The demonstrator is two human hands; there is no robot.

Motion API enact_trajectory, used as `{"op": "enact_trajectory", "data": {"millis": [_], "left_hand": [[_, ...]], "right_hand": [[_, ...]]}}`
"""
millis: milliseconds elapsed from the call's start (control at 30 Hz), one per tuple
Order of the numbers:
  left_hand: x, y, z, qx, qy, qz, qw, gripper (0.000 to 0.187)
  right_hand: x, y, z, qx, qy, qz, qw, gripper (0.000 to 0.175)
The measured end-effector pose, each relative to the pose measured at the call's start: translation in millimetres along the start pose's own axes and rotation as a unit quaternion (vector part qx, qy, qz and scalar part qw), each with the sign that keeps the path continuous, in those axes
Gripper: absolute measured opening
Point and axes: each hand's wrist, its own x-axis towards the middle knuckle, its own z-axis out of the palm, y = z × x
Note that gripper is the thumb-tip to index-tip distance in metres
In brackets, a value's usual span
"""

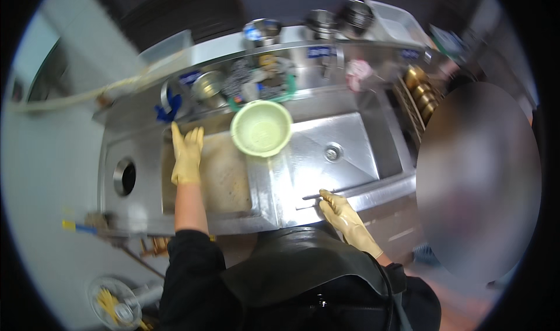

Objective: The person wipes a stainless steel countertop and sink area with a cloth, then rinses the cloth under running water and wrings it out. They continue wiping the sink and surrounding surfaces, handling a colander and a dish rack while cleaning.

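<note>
My left hand [187,154], in a yellow rubber glove, reaches over the left sink basin [225,173], which holds cloudy brownish water. Its thumb and fingers are spread with nothing between them. Just beyond its fingertips, a blue cloth or glove [169,108] hangs by a faucet. My right hand [345,217], gloved the same way, holds a thin dark utensil [311,196] at the front rim of the right basin; its exact kind is unclear. A pale green plastic colander [261,129] straddles the divider between the basins, with no contents visible.
A green-rimmed tray [286,92] of scrubbers and sponges stands behind the colander, beside a metal bowl [210,86]. Metal pots [321,22] line the back ledge. Brass-coloured bowls [422,92] fill a rack at right. A round hole [125,176] opens in the left counter. A blurred area covers the far right.
</note>
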Motion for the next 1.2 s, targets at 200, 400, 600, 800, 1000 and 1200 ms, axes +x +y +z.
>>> {"op": "enact_trajectory", "data": {"millis": [200,400,600,800,1000,1200], "left_hand": [[-60.0,57.9,74.8,0.825,0.209,0.349,0.393,0.041],[-73.8,73.3,95.9,0.956,0.212,0.188,-0.07,0.062],[-111.7,63.1,108.9,0.921,0.142,0.329,-0.151,0.046],[-174.9,79.3,78.9,0.881,0.088,0.407,-0.225,0.064],[-231.0,86.3,67.5,0.844,0.068,0.497,-0.189,0.071],[-227.0,84.3,104.2,0.861,0.063,0.464,-0.198,0.063]], "right_hand": [[-58.0,54.5,-37.6,-0.155,0.156,-0.029,0.975,0.046],[-72.7,78.1,-27.8,-0.259,0.172,-0.039,0.95,0.045],[-46.9,74.9,-16.4,-0.245,0.118,-0.006,0.962,0.048],[-28.3,63.6,-33.8,-0.399,0.104,-0.057,0.909,0.042],[9.0,92.2,-55.4,-0.451,0.108,-0.171,0.869,0.043],[11.9,108.5,-54.6,-0.412,0.118,-0.134,0.894,0.039]]}}
